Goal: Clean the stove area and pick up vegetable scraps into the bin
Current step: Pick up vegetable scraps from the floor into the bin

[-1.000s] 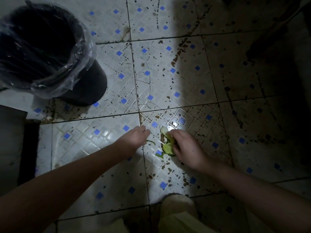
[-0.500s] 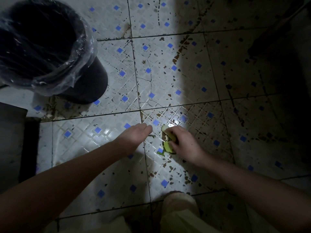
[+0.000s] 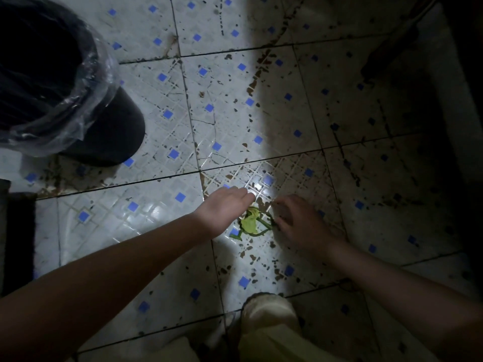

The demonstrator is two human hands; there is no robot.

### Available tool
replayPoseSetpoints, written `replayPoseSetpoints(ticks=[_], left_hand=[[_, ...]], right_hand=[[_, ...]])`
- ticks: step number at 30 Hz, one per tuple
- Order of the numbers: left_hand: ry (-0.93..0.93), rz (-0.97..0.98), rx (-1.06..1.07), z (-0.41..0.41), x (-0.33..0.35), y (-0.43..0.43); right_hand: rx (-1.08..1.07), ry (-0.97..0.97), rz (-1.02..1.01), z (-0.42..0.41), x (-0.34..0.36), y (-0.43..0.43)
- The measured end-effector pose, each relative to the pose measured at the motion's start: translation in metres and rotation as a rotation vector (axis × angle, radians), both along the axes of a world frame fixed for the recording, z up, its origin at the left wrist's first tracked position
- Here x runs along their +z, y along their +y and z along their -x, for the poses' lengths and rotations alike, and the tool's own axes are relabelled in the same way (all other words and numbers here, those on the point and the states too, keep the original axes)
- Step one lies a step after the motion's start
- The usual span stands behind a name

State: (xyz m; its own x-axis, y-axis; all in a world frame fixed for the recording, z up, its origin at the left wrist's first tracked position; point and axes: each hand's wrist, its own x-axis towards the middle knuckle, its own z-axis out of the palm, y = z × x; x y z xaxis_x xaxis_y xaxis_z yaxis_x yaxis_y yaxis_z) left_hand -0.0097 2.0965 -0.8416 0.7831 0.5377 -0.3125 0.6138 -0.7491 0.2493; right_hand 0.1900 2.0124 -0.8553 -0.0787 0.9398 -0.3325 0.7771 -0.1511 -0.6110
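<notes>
A small heap of pale green vegetable scraps [image 3: 250,222] with thin dark green strips lies on the dirty tiled floor [image 3: 167,142], in a bright patch of light. My left hand [image 3: 225,209] is palm down with its fingers straight, touching the left side of the heap. My right hand [image 3: 300,222] hovers just right of it with fingers spread; its fingertips reach a green strip, and nothing is gripped. The black bin [image 3: 52,82], lined with a clear plastic bag, stands open at the far left.
The white tiles with blue squares carry many brown stains and specks. A dark object [image 3: 18,239] borders the left edge. My light shoe [image 3: 269,309] and trouser leg are at the bottom centre. The right side lies in deep shadow.
My right hand has let go of the green scraps and drawn slightly right, fingers spread. My left hand slid right until it met the heap.
</notes>
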Motion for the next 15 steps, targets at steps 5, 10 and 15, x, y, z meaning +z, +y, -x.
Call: replayPoseSetpoints(ticks=[5, 10, 15], left_hand=[[0.044, -0.017, -0.118, -0.01, -0.008, -0.001], [0.044, 0.029, -0.159, -0.005, -0.013, 0.002], [0.024, 0.03, -0.141, 0.0, -0.012, 0.003]], right_hand=[[-0.065, -0.038, 0.053, -0.01, -0.005, -0.007], [-0.1, -0.031, 0.1, -0.013, -0.004, -0.007], [-0.02, -0.033, 0.038, -0.006, 0.001, -0.002]])
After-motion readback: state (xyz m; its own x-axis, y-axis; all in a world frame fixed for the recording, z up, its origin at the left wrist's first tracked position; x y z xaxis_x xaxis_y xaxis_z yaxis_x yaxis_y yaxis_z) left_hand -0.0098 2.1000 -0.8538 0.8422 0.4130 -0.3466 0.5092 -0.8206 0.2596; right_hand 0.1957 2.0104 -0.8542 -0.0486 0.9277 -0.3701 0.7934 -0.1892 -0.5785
